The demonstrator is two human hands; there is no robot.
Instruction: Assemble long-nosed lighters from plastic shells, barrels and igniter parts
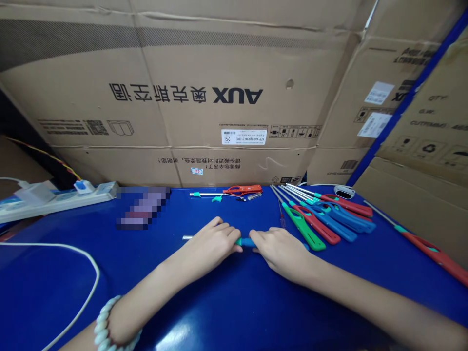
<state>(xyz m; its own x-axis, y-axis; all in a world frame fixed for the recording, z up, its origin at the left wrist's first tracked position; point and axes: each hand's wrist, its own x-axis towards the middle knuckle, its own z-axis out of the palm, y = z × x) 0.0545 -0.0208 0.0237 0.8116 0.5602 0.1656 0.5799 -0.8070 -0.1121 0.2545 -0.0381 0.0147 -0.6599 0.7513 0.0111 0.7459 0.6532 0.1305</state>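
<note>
Hands: left hand (pixel 214 243) and right hand (pixel 278 248) both clasp the teal-collared, metal-tubed long lighter (pixel 244 241) mid-surface; uneven pulling could bend its thin tube.

AUX on cardboard box (pixel 204 87) (upside down), 25 on its label (pixel 243 137)

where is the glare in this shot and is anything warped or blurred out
Head view: pale glare patches sit on the glossy blue table near the bottom edge, below the hands; wide-angle distortion bows the cardboard box edges and stretches the corners; a pixelated block hides something left of centre; the lighter between the left hand and right hand stays sharp.
</note>
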